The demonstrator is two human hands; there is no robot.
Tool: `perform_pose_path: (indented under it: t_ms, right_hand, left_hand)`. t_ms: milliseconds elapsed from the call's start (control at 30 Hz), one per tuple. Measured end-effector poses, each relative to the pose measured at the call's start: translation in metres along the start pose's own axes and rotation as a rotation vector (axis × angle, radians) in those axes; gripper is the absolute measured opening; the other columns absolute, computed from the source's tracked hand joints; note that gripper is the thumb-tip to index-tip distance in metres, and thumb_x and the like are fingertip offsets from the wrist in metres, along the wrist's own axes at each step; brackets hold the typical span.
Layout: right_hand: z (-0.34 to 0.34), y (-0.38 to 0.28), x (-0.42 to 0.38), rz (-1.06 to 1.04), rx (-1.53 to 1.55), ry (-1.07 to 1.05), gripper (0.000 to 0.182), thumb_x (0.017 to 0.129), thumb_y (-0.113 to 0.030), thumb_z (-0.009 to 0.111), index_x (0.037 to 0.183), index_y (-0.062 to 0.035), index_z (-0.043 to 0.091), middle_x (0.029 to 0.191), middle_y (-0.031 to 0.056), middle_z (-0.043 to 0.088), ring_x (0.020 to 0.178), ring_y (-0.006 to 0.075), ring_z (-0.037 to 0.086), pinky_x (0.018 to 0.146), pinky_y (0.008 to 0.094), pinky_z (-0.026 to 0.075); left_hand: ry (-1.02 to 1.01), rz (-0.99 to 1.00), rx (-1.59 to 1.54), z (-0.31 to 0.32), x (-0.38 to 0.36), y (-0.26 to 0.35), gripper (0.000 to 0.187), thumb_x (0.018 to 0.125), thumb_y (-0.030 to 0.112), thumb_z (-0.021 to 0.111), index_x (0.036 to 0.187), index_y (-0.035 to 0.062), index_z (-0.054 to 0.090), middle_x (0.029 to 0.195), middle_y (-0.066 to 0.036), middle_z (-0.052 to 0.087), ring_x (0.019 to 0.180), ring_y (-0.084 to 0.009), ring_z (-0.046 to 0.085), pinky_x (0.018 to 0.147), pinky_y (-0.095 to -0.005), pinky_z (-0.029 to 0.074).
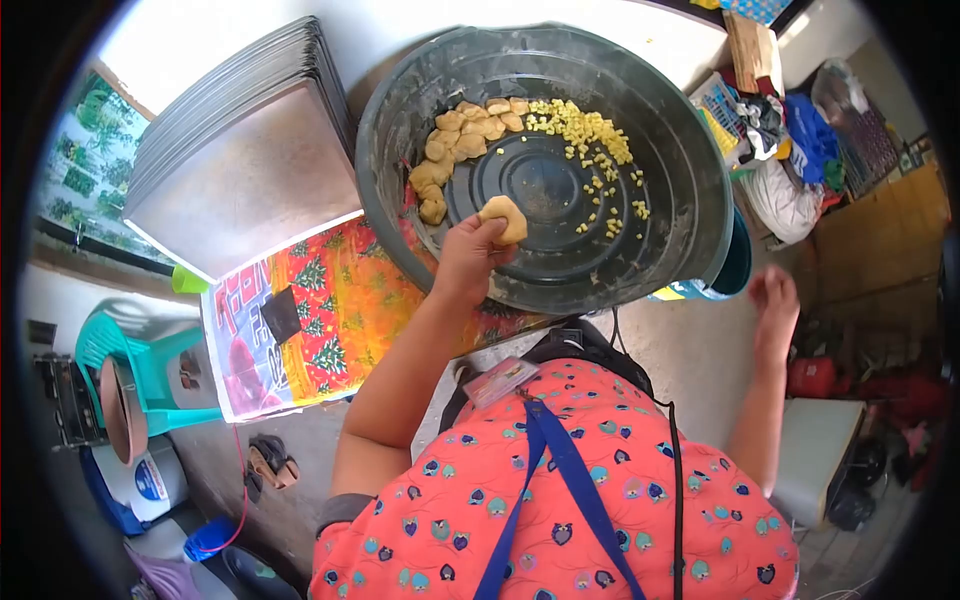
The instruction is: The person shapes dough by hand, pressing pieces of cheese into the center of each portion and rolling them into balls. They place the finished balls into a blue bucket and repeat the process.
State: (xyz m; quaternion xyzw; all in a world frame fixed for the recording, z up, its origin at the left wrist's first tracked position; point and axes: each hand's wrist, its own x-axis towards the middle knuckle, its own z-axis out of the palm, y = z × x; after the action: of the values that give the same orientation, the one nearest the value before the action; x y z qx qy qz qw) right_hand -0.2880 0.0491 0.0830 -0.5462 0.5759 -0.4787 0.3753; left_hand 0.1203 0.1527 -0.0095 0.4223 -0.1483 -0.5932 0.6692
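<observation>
My left hand point(472, 255) pinches a flattened piece of dough point(505, 220) between thumb and fingers, over the near left part of a large dark tub point(690, 190). Along the tub's left inner side lies a curved row of dough pieces point(440, 147). Many small yellow cubes point(585, 130) sit heaped at the far right of that row, and some are scattered down the right of the tub floor. Outside the tub, to its right, my right hand point(774, 300) hangs in the air with its fingers curled. Whether anything is inside those fingers is hidden.
A stack of metal trays point(250, 170) leans upright left of the tub. Under both is a table with a colourful patterned cover point(350, 300). A blue bucket point(738, 255) stands beneath the tub's right side. A green chair point(160, 350) is at the left, and bags point(785, 195) pile at the right.
</observation>
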Motion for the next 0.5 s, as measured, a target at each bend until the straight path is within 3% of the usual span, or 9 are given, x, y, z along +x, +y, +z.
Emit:
perform_pose_path:
  t_ms: [33, 100, 233, 300, 500]
  right_hand:
    - [0.026, -0.037, 0.008, -0.106, 0.032, -0.099, 0.027, 0.088, -0.02, 0.058, 0.104, 0.001, 0.059, 0.088, 0.0064, 0.062, 0.078, 0.0124, 0.058, 0.072, 0.0255, 0.047]
    - [0.07, -0.082, 0.022, -0.165, -0.195, -0.423, 0.034, 0.086, -0.022, 0.062, 0.11, 0.0025, 0.057, 0.091, 0.0064, 0.062, 0.079, 0.0132, 0.059, 0.074, 0.0257, 0.047]
    - [0.151, -0.07, 0.052, -0.212, -0.361, -0.954, 0.048, 0.08, -0.031, 0.069, 0.113, 0.0024, 0.056, 0.086, 0.0084, 0.065, 0.081, 0.0143, 0.061, 0.072, 0.0255, 0.048]
    - [0.181, -0.051, 0.067, -0.277, -0.485, -1.116, 0.045, 0.08, -0.03, 0.07, 0.113, -0.0016, 0.057, 0.09, 0.0067, 0.063, 0.08, 0.0122, 0.06, 0.072, 0.0257, 0.049]
    - [0.227, -0.01, 0.12, -0.234, -0.352, -1.396, 0.054, 0.074, -0.043, 0.073, 0.096, 0.0043, 0.059, 0.081, 0.0097, 0.064, 0.069, 0.0155, 0.063, 0.063, 0.0274, 0.052]
  left_hand:
    - [0.005, 0.011, 0.026, 0.008, 0.003, -0.004, 0.02, 0.086, 0.015, 0.059, 0.103, 0.0045, 0.058, 0.088, -0.003, 0.064, 0.069, -0.011, 0.059, 0.062, -0.0249, 0.048]
    - [0.019, 0.057, 0.056, 0.028, 0.011, -0.008, 0.02, 0.086, 0.015, 0.059, 0.101, 0.0031, 0.059, 0.088, -0.004, 0.064, 0.07, -0.0101, 0.059, 0.063, -0.0239, 0.049]
    - [0.017, 0.147, 0.082, 0.067, 0.033, -0.029, 0.021, 0.085, 0.015, 0.06, 0.1, 0.0009, 0.059, 0.087, -0.004, 0.064, 0.071, -0.0098, 0.059, 0.064, -0.0237, 0.049]
    - [0.03, 0.173, 0.108, 0.085, 0.044, -0.039, 0.021, 0.084, 0.015, 0.061, 0.1, -0.0003, 0.059, 0.087, -0.005, 0.064, 0.071, -0.0101, 0.06, 0.064, -0.0236, 0.049]
    - [0.038, 0.221, 0.152, 0.111, 0.083, -0.059, 0.024, 0.086, 0.012, 0.06, 0.104, -0.0027, 0.058, 0.093, -0.007, 0.064, 0.078, -0.0128, 0.062, 0.069, -0.0254, 0.05]
